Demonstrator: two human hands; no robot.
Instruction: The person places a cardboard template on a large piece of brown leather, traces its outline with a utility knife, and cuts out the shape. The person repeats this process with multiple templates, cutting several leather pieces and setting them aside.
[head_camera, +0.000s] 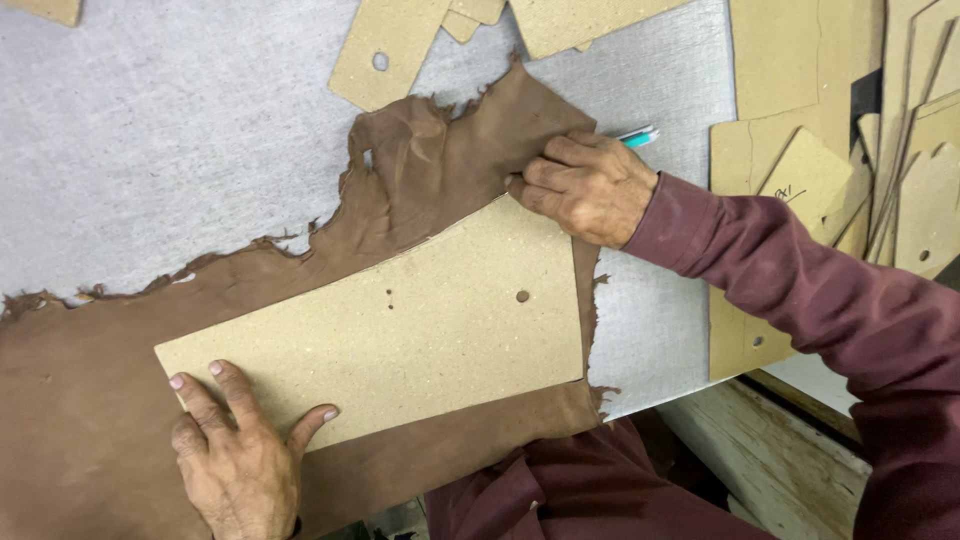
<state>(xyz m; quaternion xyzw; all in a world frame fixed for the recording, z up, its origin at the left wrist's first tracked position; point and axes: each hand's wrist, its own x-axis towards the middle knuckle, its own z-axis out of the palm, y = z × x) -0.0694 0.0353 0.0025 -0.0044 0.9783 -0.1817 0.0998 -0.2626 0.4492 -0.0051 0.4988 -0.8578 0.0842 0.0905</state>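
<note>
At centre of frame, on brown leather spread over the grey tabletop: cardboard pattern pinned by splayed left hand, right hand fingers closed around a teal pen at the upper right corner, tracing seemingly unfinished, no outline visible.

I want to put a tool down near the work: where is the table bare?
Bare grey table lies upper left, bordered by the brown leather below and a cardboard pattern on the right. A narrower strip sits under the right hand, beside the leather's edge. The right side is crowded with stacked cardboard pieces.
</note>
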